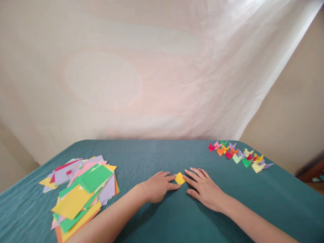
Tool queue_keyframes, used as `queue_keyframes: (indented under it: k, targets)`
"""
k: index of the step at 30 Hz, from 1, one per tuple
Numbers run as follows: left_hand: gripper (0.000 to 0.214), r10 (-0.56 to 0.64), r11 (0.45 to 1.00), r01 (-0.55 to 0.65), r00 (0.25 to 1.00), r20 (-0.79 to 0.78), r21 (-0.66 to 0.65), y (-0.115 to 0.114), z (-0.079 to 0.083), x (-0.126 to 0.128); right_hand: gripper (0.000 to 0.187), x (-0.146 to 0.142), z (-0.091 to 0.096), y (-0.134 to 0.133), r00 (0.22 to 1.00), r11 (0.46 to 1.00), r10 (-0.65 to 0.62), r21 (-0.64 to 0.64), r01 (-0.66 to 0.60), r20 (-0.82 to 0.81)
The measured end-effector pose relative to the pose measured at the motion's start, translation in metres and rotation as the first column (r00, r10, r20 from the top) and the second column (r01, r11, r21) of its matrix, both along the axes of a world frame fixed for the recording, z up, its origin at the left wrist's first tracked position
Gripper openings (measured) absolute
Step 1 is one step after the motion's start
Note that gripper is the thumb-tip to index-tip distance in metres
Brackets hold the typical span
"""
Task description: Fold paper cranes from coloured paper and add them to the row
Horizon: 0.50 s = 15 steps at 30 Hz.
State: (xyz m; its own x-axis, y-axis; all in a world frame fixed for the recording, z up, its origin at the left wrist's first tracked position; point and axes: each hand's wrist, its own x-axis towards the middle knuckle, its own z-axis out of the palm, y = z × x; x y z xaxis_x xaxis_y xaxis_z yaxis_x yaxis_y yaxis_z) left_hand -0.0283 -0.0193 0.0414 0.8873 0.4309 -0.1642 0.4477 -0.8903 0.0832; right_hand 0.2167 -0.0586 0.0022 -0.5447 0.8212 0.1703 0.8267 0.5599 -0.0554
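Observation:
A small yellow folded paper square lies flat on the green cloth, turned so that a corner points toward me. From the left, my left hand reaches it with fingers stretched out; the index fingertip and thumb touch its left and near edges. My right hand rests on the other side, palm down with fingers spread, and one fingertip meets the square's right corner. Neither hand grips the paper. How many layers the square has cannot be made out.
A loose pile of coloured paper sheets spreads over the table's left side. At the far right stand several small folded paper cranes in rows. A dark green cloth covers the table, and a pale sheet hangs behind it.

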Motion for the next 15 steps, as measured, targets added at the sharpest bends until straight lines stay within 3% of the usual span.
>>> queue_keyframes:
  k: [6, 15]
  targets:
    - [0.053, 0.086, 0.994, -0.086, 0.996, -0.002, 0.072, -0.011, -0.002, 0.004, 0.046, -0.008, 0.006, 0.003, 0.999, 1.000, -0.005, 0.026, 0.004, 0.037]
    - [0.050, 0.117, 0.992, -0.116, 0.993, -0.018, 0.058, -0.015, 0.005, 0.008, 0.030, -0.018, 0.010, 0.016, 0.998, 0.997, 0.057, 0.061, -0.056, -0.010]
